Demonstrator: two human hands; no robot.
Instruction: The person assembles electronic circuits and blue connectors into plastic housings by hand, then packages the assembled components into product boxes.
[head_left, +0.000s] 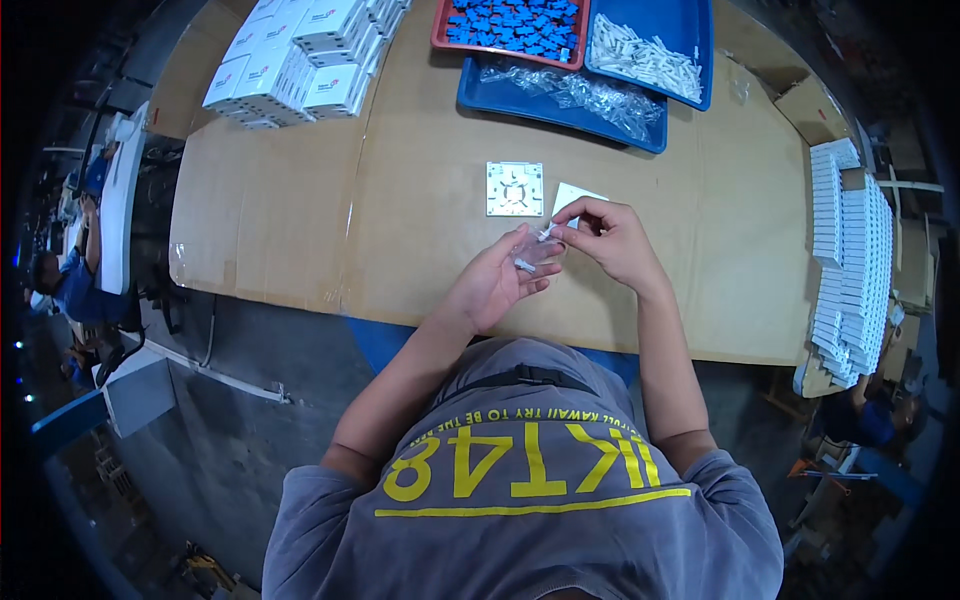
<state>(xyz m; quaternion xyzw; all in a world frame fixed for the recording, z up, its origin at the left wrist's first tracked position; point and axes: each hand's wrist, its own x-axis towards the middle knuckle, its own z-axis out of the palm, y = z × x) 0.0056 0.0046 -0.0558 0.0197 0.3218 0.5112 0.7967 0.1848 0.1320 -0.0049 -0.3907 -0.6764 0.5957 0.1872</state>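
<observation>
My left hand (498, 283) is closed lightly around a small transparent plastic bag (533, 250), with a small white part (524, 265) showing at its lower end. Thumb and forefinger of my right hand (612, 238) pinch together at the bag's upper end, beside another small white piece (546, 232). Whether that piece is inside the bag is too small to tell. Just beyond my hands lies a square white faceplate (515, 175) with a round opening in its middle. A second flat white panel (577, 194) lies partly hidden behind my right hand.
At the far edge stand a red tray (437, 36) of blue parts, a blue tray (706, 60) of white plugs and a lower blue tray (480, 104) of plastic bags. White boxes (290, 80) pile up at far left; white panels (850, 240) stack at right. Other people work nearby.
</observation>
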